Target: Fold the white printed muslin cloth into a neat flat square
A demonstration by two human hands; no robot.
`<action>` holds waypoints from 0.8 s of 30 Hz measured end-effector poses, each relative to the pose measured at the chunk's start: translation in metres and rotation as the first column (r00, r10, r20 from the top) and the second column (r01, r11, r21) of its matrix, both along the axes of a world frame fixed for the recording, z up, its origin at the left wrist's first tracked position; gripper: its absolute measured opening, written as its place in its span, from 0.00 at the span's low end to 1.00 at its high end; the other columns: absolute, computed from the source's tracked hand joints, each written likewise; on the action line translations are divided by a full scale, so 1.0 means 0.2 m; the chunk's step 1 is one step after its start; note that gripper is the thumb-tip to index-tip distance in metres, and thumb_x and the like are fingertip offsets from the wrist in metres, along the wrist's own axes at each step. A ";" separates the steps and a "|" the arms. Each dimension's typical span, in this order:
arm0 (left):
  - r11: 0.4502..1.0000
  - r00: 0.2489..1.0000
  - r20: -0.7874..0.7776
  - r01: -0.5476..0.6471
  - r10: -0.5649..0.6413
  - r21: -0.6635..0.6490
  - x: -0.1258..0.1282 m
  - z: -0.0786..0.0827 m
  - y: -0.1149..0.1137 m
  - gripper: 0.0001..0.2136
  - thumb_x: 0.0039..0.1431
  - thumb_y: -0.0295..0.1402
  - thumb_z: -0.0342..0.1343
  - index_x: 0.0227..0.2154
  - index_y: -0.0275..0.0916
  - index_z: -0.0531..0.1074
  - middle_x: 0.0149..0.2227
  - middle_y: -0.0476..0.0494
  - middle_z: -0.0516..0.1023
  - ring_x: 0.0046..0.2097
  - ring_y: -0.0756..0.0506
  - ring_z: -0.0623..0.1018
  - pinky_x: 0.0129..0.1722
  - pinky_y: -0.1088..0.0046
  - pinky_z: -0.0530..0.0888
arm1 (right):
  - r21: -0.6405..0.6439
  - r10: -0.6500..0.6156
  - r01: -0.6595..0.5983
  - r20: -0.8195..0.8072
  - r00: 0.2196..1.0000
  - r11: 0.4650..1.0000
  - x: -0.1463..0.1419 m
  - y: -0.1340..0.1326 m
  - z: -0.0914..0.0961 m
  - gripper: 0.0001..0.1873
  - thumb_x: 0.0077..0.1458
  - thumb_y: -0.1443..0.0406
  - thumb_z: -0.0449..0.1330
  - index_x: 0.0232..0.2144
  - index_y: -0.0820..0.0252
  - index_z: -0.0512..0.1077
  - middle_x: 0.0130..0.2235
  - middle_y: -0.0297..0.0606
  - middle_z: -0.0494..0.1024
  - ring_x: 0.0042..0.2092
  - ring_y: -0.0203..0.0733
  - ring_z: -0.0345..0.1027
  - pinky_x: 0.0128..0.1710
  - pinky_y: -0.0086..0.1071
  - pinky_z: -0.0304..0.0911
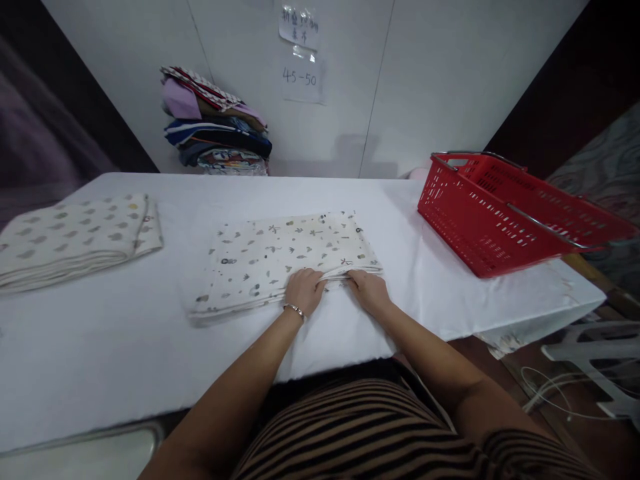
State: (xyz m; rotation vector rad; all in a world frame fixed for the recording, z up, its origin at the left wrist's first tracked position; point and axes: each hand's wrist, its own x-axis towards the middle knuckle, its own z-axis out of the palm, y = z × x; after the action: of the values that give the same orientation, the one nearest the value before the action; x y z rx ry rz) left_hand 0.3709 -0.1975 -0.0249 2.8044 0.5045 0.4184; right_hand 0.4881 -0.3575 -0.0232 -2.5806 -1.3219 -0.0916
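Note:
A white cloth [285, 250] with small printed plants and shapes lies folded in layers on the table in front of me. My left hand [304, 291] grips its near edge around the middle, thumb over the layers, and wears a bracelet at the wrist. Farther right along that same edge, my right hand [369, 291] pinches the layers close to the near right corner. Both hands are closed on the cloth, with some fingertips hidden in or under the fabric. The layers bunch slightly upward between the hands.
Another folded patterned cloth [75, 230] lies at the left. A red basket [480, 220] with metal handles stands on the right of the white-covered table [125, 347]. A stack of folded fabrics [220, 137] sits at the back wall. White plastic furniture [595, 353] and cables are on the lower right.

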 end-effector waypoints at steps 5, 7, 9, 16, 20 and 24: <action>1.000 1.000 0.005 -0.013 0.013 0.004 0.00 -0.01 0.00 0.10 0.60 0.37 0.48 0.37 0.42 0.72 0.36 0.45 0.75 0.41 0.43 0.70 0.41 0.65 0.63 | -0.035 0.034 -0.034 -0.002 0.999 0.999 -0.01 -0.02 -0.01 0.12 0.61 0.62 0.48 0.36 0.56 0.70 0.35 0.36 0.77 0.37 0.39 0.68 0.32 0.29 0.53; 1.000 1.000 0.009 -0.017 0.017 0.008 0.01 -0.01 0.00 0.10 0.59 0.37 0.48 0.37 0.42 0.72 0.36 0.45 0.75 0.42 0.43 0.70 0.41 0.65 0.63 | -0.022 0.072 -0.072 -0.005 0.997 0.997 -0.01 -0.02 -0.02 0.13 0.62 0.63 0.47 0.38 0.56 0.71 0.38 0.36 0.77 0.38 0.39 0.67 0.34 0.29 0.54; 1.000 1.000 0.012 -0.016 0.015 0.010 0.01 -0.01 0.00 0.10 0.60 0.37 0.48 0.37 0.42 0.72 0.37 0.45 0.75 0.42 0.43 0.70 0.41 0.65 0.63 | -0.009 0.073 -0.073 -0.010 0.997 0.997 -0.01 -0.02 -0.02 0.14 0.62 0.62 0.46 0.40 0.55 0.71 0.40 0.36 0.76 0.40 0.39 0.67 0.35 0.29 0.54; 1.000 0.999 0.033 0.000 0.000 0.020 0.00 -0.03 0.00 0.10 0.60 0.38 0.48 0.37 0.42 0.72 0.36 0.46 0.74 0.41 0.44 0.70 0.41 0.65 0.64 | -0.078 0.041 -0.042 -0.007 0.999 0.996 0.00 0.02 -0.01 0.16 0.64 0.60 0.44 0.44 0.52 0.70 0.42 0.36 0.76 0.40 0.39 0.68 0.34 0.29 0.55; 0.999 0.999 0.048 0.008 -0.010 0.037 -0.01 -0.03 0.00 0.10 0.59 0.38 0.49 0.37 0.42 0.72 0.36 0.45 0.74 0.41 0.44 0.70 0.41 0.65 0.64 | -0.128 0.048 -0.046 0.012 0.999 0.991 0.00 0.03 0.00 0.16 0.64 0.61 0.44 0.43 0.54 0.70 0.40 0.37 0.77 0.40 0.40 0.68 0.34 0.29 0.54; 0.998 0.998 0.053 0.032 -0.036 0.061 -0.01 -0.03 0.00 0.09 0.59 0.37 0.49 0.37 0.42 0.72 0.37 0.44 0.74 0.42 0.43 0.70 0.41 0.65 0.64 | -0.128 0.095 -0.090 0.038 0.995 0.988 0.01 -0.02 0.01 0.15 0.63 0.64 0.44 0.42 0.56 0.70 0.40 0.39 0.76 0.40 0.40 0.68 0.34 0.30 0.54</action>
State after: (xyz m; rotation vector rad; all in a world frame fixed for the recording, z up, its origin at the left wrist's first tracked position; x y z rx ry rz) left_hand 0.3681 -0.1984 -0.0308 2.8463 0.4389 0.5096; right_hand 0.4900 -0.3624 -0.0214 -2.6289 -1.5071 -0.0500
